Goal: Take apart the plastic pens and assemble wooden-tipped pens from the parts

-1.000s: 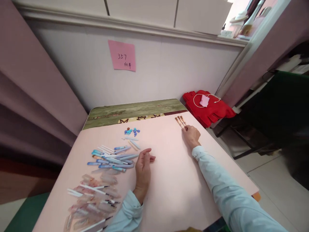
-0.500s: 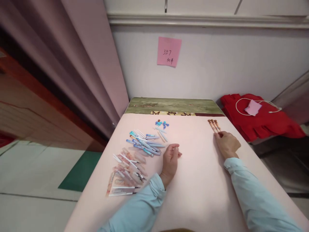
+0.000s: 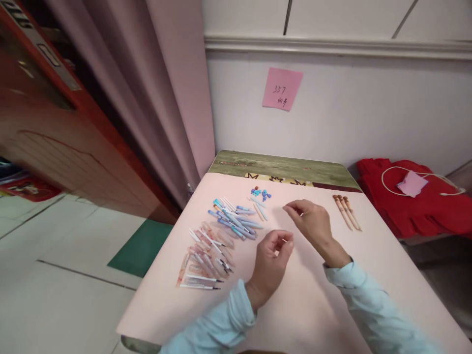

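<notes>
My left hand (image 3: 271, 265) hovers over the pink tabletop, right of the pen parts. Its fingers are curled, the thumb tip close to the fingertips, and nothing shows in them. Farther forward, my right hand (image 3: 311, 226) is bent at the wrist, fingertips drawn together pointing left, with nothing visible between them. Three cream pens with brown tops (image 3: 346, 211) lie side by side at the right. A pile of blue pen barrels (image 3: 236, 221) lies left of my hands. Small blue figure-shaped toppers (image 3: 263, 194), one with brown, sit behind it.
Clear pinkish barrels and white refills (image 3: 206, 255) are heaped at the left of the pink table cover (image 3: 295, 314). A green patterned strip (image 3: 280, 164) borders the far edge by the wall. Red cloth (image 3: 387, 216) with a white cable lies beyond the right edge.
My right hand has let go of the three brown-topped pens and moved left, towards my left hand. The pens stay in a row. The view has shifted left.
</notes>
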A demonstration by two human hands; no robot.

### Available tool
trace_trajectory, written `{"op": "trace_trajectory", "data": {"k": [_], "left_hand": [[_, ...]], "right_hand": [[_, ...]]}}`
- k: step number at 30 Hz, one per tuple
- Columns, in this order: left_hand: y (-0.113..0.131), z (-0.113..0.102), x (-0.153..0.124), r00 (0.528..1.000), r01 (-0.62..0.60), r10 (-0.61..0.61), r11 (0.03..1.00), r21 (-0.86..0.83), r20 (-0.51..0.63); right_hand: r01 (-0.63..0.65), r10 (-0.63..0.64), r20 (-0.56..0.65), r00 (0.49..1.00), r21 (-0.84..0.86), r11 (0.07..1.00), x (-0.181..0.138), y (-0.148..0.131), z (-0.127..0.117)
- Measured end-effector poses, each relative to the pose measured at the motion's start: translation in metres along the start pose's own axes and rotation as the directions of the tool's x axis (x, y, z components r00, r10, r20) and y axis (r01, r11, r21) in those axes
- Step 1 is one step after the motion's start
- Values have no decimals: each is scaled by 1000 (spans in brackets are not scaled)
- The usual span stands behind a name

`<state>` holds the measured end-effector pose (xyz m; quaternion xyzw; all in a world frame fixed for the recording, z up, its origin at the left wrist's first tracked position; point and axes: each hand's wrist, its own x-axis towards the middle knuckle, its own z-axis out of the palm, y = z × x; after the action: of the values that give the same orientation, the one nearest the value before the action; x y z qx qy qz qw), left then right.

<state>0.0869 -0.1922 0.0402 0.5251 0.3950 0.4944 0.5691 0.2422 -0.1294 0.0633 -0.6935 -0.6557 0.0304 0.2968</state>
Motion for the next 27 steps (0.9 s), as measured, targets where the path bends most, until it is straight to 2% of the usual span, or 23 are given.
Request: {"op": "trace_trajectory", "data": {"k": [3,5,9,11,14,17,22,27], "left_hand": [[32,-44,12,992,-67,76,994,90,-103],[45,-87,28,961,-67,105,986,155,-254],[51,-168,50,871,15,125,960,280,-475],[47,-192,51,869,74,84,952,297,-488],[37,-210,51,861,126,68,932,340,-504],[27,-219,58,854,187,85,871,455,-513],[13,-230,83,878,294,55,722,626,-475],[0,-226,107,899,367,12,525,768,-438]], "right_hand": [[-71,65,85,994,74,995,-3,-9,19],[-125,108,155,982,106,986,-6,-9,32],[-150,132,269,954,48,988,-9,-15,55],[-122,122,302,946,-20,992,-8,-23,64],[-51,103,334,937,-161,986,-3,-34,74],[-15,108,357,928,-253,967,1,-40,82],[-19,139,360,923,-317,948,3,-46,91],[1,130,363,923,-340,941,4,-54,94]]}}
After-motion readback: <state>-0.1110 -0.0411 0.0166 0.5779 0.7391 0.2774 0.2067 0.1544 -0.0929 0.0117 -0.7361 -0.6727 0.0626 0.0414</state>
